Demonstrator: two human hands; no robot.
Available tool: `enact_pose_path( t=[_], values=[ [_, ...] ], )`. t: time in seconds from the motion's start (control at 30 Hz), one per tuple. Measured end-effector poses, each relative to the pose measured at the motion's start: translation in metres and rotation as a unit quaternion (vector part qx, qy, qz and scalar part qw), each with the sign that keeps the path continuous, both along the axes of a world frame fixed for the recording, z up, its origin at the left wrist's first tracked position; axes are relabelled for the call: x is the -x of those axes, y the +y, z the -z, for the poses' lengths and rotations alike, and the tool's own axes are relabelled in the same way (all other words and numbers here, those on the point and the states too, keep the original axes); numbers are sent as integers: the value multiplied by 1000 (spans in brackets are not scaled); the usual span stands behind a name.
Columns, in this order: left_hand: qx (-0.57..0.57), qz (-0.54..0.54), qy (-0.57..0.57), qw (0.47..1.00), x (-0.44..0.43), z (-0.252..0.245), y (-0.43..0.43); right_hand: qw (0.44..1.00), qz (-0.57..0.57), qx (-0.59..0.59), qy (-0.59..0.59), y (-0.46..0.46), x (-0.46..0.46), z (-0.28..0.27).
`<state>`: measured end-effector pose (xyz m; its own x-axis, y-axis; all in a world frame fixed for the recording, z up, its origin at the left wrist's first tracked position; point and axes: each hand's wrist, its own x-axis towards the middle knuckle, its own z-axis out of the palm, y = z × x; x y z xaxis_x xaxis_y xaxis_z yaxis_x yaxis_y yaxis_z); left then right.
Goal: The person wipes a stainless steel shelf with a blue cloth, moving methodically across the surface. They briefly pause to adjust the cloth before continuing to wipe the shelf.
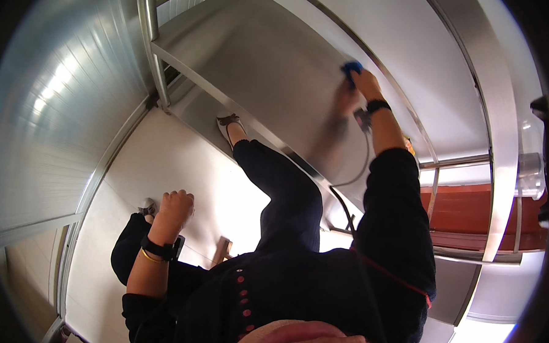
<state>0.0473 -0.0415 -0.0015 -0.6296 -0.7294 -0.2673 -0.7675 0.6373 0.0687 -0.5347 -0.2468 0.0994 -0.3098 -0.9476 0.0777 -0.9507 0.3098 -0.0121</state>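
Note:
My right hand [366, 84] grips a bunched blue cloth [352, 69] at the far right part of a stainless steel shelf [260, 57]. The cloth rests against the metal, close to the rear edge, and the shelf surface mirrors my arm dimly. My left hand [177, 210] hangs above the pale floor with its fingers curled into a loose fist. No object shows in it, though its palm side is hidden. Dark bands circle both wrists. A small device [362, 120] sits at the right one, with a cable [342, 198] leading back towards my body.
A steel post [154, 62] stands at the shelf's left end. Left of it rises a glossy ribbed panel [64, 84]. My foot [230, 125] is on a lower steel surface [198, 110]. Steel rails [455, 162], a clear plastic container [529, 176] and a red surface [460, 209] lie to the right.

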Motion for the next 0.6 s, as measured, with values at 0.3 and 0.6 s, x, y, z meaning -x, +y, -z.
enact_pose_path(
  t=[0.3, 0.6],
  values=[
    [6, 3, 23, 1000, -3, -4, 13, 987, 136, -73, 42, 245, 46, -22],
    [-56, 19, 5, 998, 0, -14, 42, 994, -95, 16, -44, 261, -113, -18]
  ],
)
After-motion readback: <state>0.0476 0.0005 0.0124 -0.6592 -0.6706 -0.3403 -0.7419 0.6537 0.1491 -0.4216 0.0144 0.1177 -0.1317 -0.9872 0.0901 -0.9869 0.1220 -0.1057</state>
